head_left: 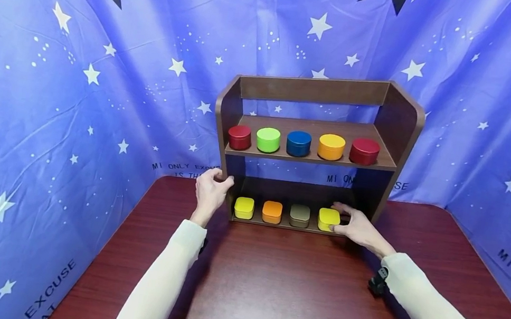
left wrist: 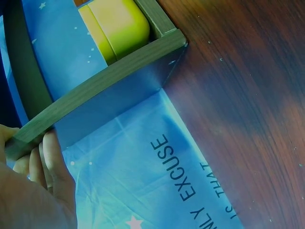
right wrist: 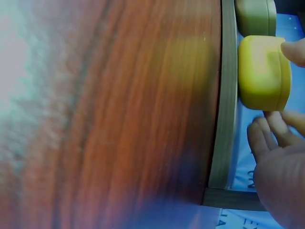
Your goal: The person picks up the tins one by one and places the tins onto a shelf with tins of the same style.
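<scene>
A dark brown two-tier wooden shelf (head_left: 400,129) stands on the table. My left hand (head_left: 210,192) grips the front edge of its left side panel (left wrist: 90,93), fingers on the outer face. At the right end of the lower tier, my right hand (head_left: 358,228) holds a yellow square tin (head_left: 327,219) between thumb and fingers; the tin (right wrist: 262,71) sits just behind the shelf's front lip. Left of it in the row are an olive-grey tin (head_left: 299,216), an orange tin (head_left: 272,212) and another yellow tin (head_left: 244,208).
Round tins line the upper tier: dark red (head_left: 239,138), green (head_left: 268,140), blue (head_left: 298,144), orange-yellow (head_left: 331,147) and another dark red one (head_left: 364,151). The reddish-brown wooden table (head_left: 287,291) extends in front. A blue star-patterned curtain (head_left: 149,88) hangs behind and at both sides.
</scene>
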Action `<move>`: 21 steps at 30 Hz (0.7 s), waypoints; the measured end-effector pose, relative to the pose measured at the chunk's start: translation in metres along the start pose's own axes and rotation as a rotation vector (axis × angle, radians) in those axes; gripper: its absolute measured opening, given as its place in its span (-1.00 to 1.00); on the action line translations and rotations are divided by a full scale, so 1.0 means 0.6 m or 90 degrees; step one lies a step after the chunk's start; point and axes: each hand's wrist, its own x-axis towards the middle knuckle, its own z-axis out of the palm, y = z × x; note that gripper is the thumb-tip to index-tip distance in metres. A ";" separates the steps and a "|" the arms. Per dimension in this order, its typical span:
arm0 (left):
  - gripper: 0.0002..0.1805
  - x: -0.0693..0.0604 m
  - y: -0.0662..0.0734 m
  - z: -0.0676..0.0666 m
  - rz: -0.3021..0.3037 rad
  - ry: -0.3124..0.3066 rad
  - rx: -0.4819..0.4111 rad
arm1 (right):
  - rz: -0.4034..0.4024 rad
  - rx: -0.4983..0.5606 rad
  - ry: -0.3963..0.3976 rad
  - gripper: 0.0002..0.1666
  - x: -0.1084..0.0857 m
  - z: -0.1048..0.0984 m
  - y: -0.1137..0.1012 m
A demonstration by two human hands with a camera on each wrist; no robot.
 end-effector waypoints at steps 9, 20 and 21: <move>-0.75 0.017 -0.013 -0.010 -0.005 0.028 0.006 | -0.036 -0.090 0.082 -0.05 -0.005 0.003 -0.037; -0.63 0.031 -0.040 -0.056 0.101 -0.035 0.109 | -0.089 -0.096 0.231 -0.69 -0.044 -0.022 -0.055; -0.62 0.032 -0.046 -0.061 0.120 -0.041 0.115 | -0.102 -0.103 0.260 -0.76 -0.045 -0.028 -0.054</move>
